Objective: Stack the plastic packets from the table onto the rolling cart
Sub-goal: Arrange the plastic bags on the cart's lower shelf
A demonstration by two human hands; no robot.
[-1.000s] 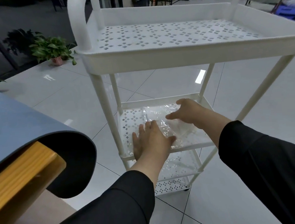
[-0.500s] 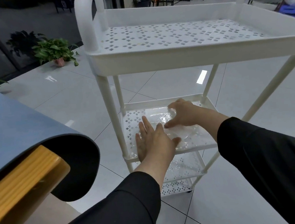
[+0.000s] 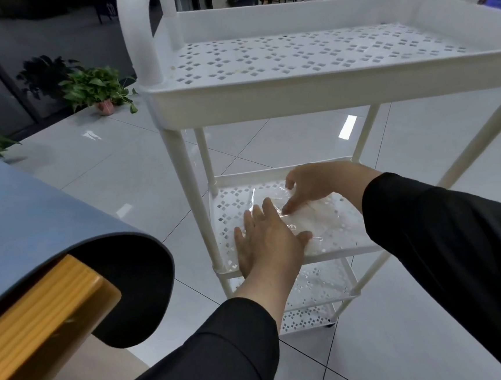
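Observation:
A white rolling cart (image 3: 319,96) with three perforated shelves stands in front of me. Clear plastic packets (image 3: 322,223) lie flat on its middle shelf (image 3: 229,200). My left hand (image 3: 266,243) lies palm down with straight fingers on the near left part of the packets. My right hand (image 3: 312,186) reaches in from the right, its fingertips touching the packets' far edge and its fingers bent. The top shelf holds nothing.
The table (image 3: 40,299) with a blue mat curling over its wooden edge is at my left. A potted plant (image 3: 98,88) stands on the tiled floor behind the cart. The cart's bottom shelf (image 3: 310,302) lies below my hands.
My left hand slid forward over the packets. My right hand shifted slightly toward the packets' far edge. The view moved closer to the cart.

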